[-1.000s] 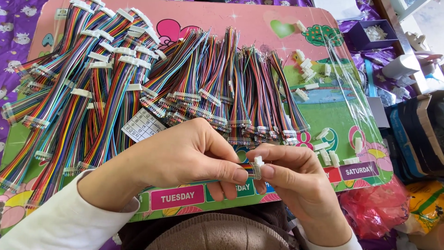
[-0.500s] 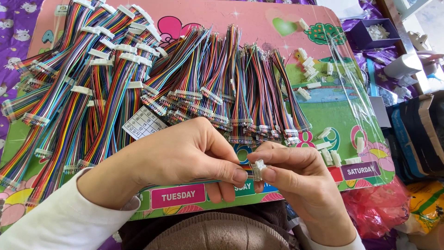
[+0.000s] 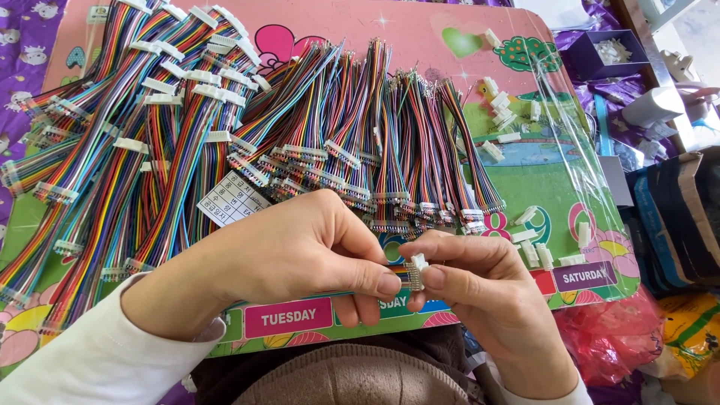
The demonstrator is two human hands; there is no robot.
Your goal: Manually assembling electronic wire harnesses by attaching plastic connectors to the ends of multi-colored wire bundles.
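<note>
1. Head view: my left hand [image 3: 300, 251] and right hand [image 3: 480, 289] meet low over the board [image 3: 420, 30], both pinched shut on one small white connector [image 3: 416, 271] between my thumbs and forefingers. I judge that I hold it close and end-on so I can see its slots.
2. Same view: a short run of coloured wire seems to pass under my left fingers, though most of it is hidden.
3. Same view: the ribbon cables [image 3: 225, 142] lie fanned in rows above my hands, ends toward me, likely for easy picking. Loose white housings [image 3: 499, 101] sit scattered to the right, with more in a purple box [image 3: 611, 52] at the far corner.
4. Against the earlier frame: my hands sit in the same place with the same grip; the connector has barely turned, and the piles are unmoved.
</note>
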